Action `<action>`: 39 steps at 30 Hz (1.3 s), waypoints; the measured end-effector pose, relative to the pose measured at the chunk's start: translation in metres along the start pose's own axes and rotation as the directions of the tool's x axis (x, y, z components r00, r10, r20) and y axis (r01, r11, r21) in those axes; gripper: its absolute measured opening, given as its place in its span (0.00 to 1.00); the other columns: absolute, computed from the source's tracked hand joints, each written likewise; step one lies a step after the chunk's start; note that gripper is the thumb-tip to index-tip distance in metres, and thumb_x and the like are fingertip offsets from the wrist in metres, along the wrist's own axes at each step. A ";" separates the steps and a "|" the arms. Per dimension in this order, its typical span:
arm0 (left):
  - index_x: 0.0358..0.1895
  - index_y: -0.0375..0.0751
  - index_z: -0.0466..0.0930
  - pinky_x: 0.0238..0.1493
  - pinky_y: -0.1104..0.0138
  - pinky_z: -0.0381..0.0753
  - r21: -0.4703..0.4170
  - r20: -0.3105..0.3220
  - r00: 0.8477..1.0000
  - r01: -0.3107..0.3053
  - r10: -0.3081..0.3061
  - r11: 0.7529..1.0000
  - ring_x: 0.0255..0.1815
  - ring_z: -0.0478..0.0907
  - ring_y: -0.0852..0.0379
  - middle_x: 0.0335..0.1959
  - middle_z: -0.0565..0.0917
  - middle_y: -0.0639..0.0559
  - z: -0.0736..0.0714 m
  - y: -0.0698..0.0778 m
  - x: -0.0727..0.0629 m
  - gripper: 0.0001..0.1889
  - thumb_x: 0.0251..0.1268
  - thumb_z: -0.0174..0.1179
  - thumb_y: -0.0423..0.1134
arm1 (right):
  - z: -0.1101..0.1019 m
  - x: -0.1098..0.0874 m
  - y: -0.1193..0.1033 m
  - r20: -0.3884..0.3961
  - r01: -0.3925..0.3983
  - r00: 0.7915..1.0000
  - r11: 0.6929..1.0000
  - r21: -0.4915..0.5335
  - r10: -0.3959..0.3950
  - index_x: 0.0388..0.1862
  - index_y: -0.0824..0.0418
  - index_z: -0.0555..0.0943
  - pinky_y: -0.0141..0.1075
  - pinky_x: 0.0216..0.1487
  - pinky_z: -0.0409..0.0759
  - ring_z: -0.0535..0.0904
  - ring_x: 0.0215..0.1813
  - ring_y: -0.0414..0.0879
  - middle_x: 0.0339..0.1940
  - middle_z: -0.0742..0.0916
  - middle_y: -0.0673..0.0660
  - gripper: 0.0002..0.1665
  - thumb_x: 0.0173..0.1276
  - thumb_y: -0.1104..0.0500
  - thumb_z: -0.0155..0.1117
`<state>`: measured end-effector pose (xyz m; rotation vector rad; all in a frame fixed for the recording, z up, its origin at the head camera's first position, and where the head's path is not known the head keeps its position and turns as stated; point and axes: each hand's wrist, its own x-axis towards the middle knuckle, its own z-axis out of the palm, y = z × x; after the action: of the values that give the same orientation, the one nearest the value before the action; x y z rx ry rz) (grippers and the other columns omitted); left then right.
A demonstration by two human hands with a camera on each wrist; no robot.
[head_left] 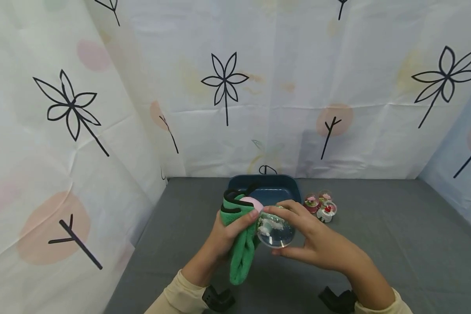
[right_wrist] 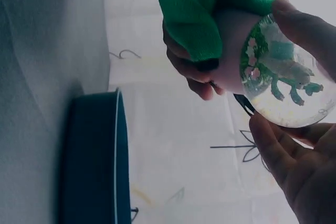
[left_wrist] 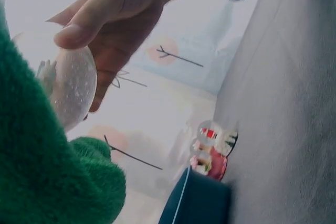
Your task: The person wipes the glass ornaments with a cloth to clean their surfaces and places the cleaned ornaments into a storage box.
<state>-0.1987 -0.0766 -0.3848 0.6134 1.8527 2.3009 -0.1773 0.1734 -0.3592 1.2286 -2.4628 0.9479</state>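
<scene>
A snow globe (head_left: 275, 232) with a clear dome and a pink base is held up above the grey table, tipped on its side. Around its base is a green cloth (head_left: 241, 261) with black edging, which my left hand (head_left: 223, 235) grips together with the base. My right hand (head_left: 318, 242) holds the dome between thumb and fingers. Inside the dome, the right wrist view shows a white and teal animal figure (right_wrist: 289, 72) beside green and pink decoration. One end of the cloth hangs below my left hand.
Behind the hands, a dark blue tub (head_left: 296, 187) stands near the back of the grey table (head_left: 396, 235). Right of it sit several small snow globes (head_left: 327, 212) in a cluster. A patterned white sheet (head_left: 274, 96) hangs behind and along the sides.
</scene>
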 end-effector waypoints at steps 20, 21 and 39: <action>0.48 0.38 0.82 0.31 0.66 0.89 0.005 -0.220 0.974 -0.045 0.045 0.999 0.26 0.86 0.59 0.31 0.86 0.52 0.005 0.001 -0.002 0.13 0.74 0.68 0.44 | 0.044 0.009 -0.003 -0.086 -0.216 0.945 0.801 0.559 0.315 0.83 0.51 0.56 0.47 0.23 0.87 0.89 0.29 0.46 0.45 0.86 0.68 0.35 0.85 0.54 0.58; 0.48 0.38 0.82 0.31 0.66 0.89 0.008 -0.215 0.976 -0.045 0.046 0.999 0.26 0.86 0.59 0.31 0.86 0.52 0.005 0.001 -0.002 0.13 0.74 0.69 0.44 | 0.045 0.010 -0.005 -0.097 -0.224 0.938 0.792 0.567 0.334 0.81 0.52 0.58 0.47 0.22 0.87 0.89 0.29 0.48 0.45 0.86 0.68 0.32 0.86 0.55 0.56; 0.49 0.36 0.82 0.31 0.67 0.88 0.006 -0.084 0.995 -0.048 0.048 0.999 0.27 0.85 0.61 0.32 0.85 0.53 0.003 0.007 -0.005 0.10 0.75 0.66 0.40 | 0.032 0.006 -0.001 -0.097 -0.185 0.971 0.944 0.275 0.218 0.82 0.45 0.61 0.34 0.34 0.83 0.81 0.34 0.36 0.44 0.85 0.52 0.46 0.72 0.57 0.74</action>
<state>-0.1918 -0.0774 -0.3789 0.5765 1.9001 2.3892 -0.1774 0.1488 -0.3799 0.9624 -2.4544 1.4034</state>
